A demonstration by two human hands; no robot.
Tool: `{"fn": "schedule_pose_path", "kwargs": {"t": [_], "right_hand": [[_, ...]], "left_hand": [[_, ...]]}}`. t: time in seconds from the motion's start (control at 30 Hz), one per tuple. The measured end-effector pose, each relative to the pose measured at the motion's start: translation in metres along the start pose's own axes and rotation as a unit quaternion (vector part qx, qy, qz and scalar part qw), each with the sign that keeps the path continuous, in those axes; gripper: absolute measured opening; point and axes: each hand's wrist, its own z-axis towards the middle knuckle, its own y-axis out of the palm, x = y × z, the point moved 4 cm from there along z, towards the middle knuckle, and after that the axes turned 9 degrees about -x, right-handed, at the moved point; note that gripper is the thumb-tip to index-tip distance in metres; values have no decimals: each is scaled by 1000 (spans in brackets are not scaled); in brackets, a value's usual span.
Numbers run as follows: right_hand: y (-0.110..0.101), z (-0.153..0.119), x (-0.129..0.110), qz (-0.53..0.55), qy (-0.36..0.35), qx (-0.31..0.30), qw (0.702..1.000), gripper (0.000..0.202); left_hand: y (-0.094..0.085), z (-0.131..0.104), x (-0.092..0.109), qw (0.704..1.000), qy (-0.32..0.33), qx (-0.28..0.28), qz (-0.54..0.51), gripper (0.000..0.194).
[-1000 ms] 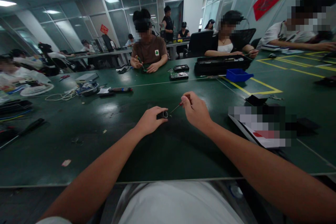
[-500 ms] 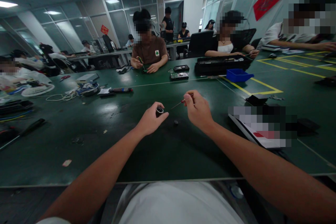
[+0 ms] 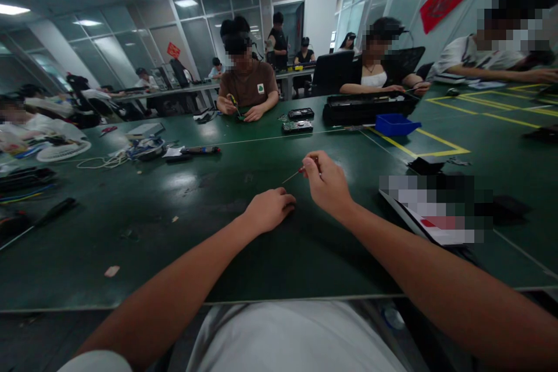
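A thin screwdriver (image 3: 300, 170) with a red handle is gripped in my right hand (image 3: 329, 180), its slim shaft pointing left and down. My left hand (image 3: 271, 209) is palm down at the table surface, just below the tip of the shaft. Its fingers are curled under and closed, so what lies inside or beneath them is hidden. Neither the dark ring-topped cylinder nor the small dark piece from before can be seen now.
Right of my arm lies a white-topped flat item (image 3: 429, 215), partly blurred out. Farther off are a blue tray (image 3: 397, 125), hard drives (image 3: 297, 127) and a dark-handled tool (image 3: 200, 150). A long screwdriver (image 3: 54, 209) lies left. Co-workers sit across the green table (image 3: 152, 267).
My left hand has turned palm down and moved right and down, over the spot where a small dark piece lay. The dark cylinder has gone out of sight. My right hand has barely moved.
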Motion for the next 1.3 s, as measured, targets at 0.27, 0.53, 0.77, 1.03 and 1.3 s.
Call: {"fn": "schedule_pose_path", "kwargs": {"t": [0.27,0.53,0.77,1.03,1.3], "right_hand": [[-1,0,0,5,-1,-3,1000,23],[-3,0,0,7,6,-14,1000,26],[-2,0,0,7,7,-22,1000,26],[1,1,3,10,15,-21,1000,27],[1,0,2,6,13,-27,1000,27]], "left_hand": [[-13,-8,-25,981,-6,-21,-193,26],[-40,-34,-78,847,-117,65,-515,31],[-68,-83,-141,639,-196,256,-699,12],[-77,-177,-218,580,-305,403,-638,14],[-75,-265,-259,555,-451,487,-502,15]]}}
